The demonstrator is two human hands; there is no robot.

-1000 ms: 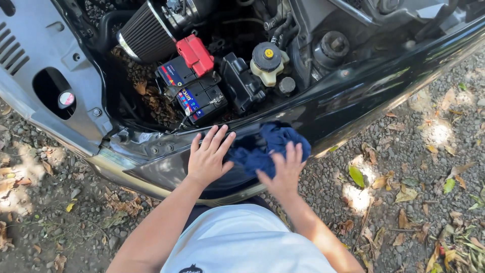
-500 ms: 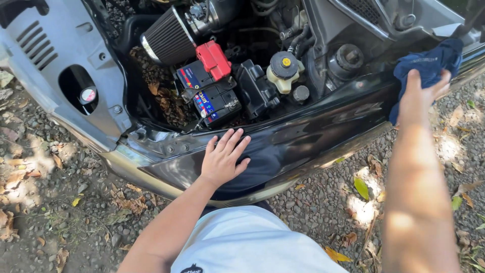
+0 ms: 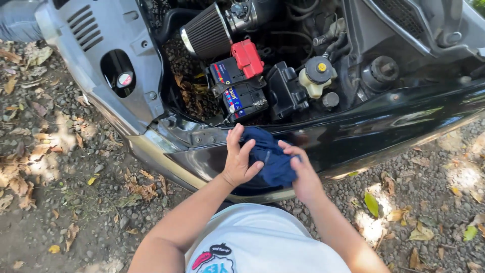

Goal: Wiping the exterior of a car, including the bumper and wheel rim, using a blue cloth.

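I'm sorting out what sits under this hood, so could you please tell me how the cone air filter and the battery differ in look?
The cone air filter is round and tapered with a dark ribbed mesh and a shiny rim; the battery is a black box with flat sides. The battery carries a red terminal cover and a coloured label; the filter is plain. The filter lies farther back, the battery nearer the blue cloth. Both sit inside the open engine bay.

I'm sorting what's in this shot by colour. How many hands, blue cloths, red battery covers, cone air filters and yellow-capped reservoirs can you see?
Hands: 2, left hand and right hand
Blue cloth: 1
Red battery cover: 1
Cone air filter: 1
Yellow-capped reservoir: 1
Total: 6
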